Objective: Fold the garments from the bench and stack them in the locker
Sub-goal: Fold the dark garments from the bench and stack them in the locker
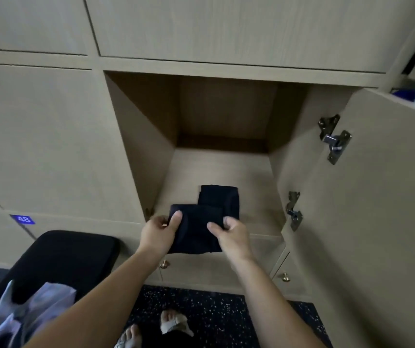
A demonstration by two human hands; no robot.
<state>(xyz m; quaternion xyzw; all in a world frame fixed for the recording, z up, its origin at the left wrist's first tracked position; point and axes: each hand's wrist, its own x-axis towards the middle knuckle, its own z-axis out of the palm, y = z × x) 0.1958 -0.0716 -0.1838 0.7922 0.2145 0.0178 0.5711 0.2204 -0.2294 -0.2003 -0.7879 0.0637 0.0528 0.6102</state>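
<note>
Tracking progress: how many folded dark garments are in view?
2. One folded dark garment lies on the locker floor; the other garment, in front of it, is gripped by the left hand and right hand at the opening. Others may hide beneath.

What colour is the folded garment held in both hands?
Plain dark, black or deep navy; the folded garment shows best in the head view.

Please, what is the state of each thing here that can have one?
Locker door: open, swung right.
Locker: open, one folded dark garment on its floor.
Held garment: folded, at the locker's front edge.
Left hand: pinches held garment.
Right hand: pinches held garment.
Neighbouring locker doors: closed.
</note>
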